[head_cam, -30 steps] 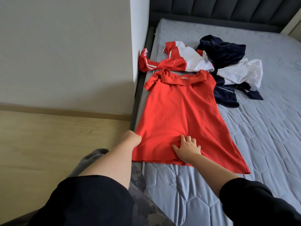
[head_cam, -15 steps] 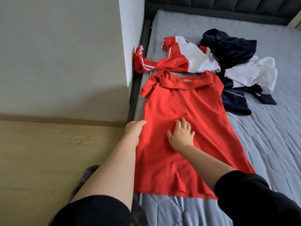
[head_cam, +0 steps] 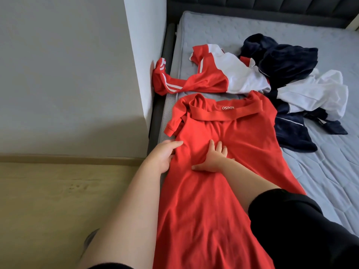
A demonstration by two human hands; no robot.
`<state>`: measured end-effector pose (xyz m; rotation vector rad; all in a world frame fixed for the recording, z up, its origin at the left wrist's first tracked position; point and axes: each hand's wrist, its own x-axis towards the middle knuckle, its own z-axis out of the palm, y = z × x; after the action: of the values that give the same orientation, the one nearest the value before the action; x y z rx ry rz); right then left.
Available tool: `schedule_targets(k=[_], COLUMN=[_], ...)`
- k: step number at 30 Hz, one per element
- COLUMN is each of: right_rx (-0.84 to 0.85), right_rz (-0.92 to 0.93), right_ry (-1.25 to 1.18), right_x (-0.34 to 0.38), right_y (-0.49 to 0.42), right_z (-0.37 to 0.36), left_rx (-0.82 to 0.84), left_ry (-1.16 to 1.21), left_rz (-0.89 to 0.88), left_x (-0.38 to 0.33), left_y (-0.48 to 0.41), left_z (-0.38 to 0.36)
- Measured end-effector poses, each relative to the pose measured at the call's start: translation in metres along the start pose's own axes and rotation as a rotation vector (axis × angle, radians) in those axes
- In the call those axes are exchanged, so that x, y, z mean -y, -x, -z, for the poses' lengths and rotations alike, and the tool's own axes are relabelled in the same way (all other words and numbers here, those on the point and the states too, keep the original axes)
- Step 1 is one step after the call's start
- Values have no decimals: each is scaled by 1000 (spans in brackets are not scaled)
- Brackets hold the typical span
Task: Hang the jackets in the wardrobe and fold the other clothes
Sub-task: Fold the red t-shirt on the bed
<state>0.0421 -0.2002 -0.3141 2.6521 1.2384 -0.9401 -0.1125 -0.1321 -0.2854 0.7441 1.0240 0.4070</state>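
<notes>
**Right hand** (head_cam: pixel 212 158): fingers (head_cam: pixel 212 147) spread and straight, palm down, pressing flat on the red shirt and holding nothing. Thumb out toward 9 o'clock.

**Left hand** (head_cam: pixel 165 154): fingers (head_cam: pixel 175 144) extended toward 3 o'clock. The tips touch the shirt's side edge at the mattress border and the hand is relaxed, not closed.

**Red shirt** (head_cam: pixel 213 210): laid flat and lengthwise on the mattress along its 9 o'clock edge, with the collar at 12 o'clock. The collar band reads "MINISO" upside down. One short sleeve (head_cam: pixel 174 121) is bunched at 10 o'clock from the left hand.

**Black sleeves** (head_cam: pixel 291 226): pushed up both forearms; the right one lies over the shirt's lower part.

**Red-and-white jacket** (head_cam: pixel 217 78): crumpled at 12 o'clock from the shirt collar, just beside it. One striped sleeve (head_cam: pixel 165 82) hangs over the mattress edge against the wall.

**Navy garment** (head_cam: pixel 287 61): heaped at 1 o'clock from the shirt, touching the jacket.

**White garment** (head_cam: pixel 314 94): lying across the navy one.

**Mattress** (head_cam: pixel 320 171): grey and quilted.

**Headboard** (head_cam: pixel 272 4): dark and padded, at 12 o'clock.

**Wall** (head_cam: pixel 68 74): grey, at 9 o'clock from the bed.

**Floor** (head_cam: pixel 58 200): wood.
</notes>
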Motion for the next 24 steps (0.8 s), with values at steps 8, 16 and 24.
schedule_targets(k=[8, 16, 24], right_rx=[14, 37, 29], right_rz=[-25, -25, -24], right_ry=[55, 62, 65], right_x=[4, 4, 4], right_y=[-1, -5, -4], right_z=[-5, -6, -7], left_rx=[-377, -763, -875], left_ry=[-270, -370, -180], left_rz=[-368, -198, -605], left_x=[-34, -92, -109], left_y=[-27, -31, -12], left_z=[-11, 47, 70])
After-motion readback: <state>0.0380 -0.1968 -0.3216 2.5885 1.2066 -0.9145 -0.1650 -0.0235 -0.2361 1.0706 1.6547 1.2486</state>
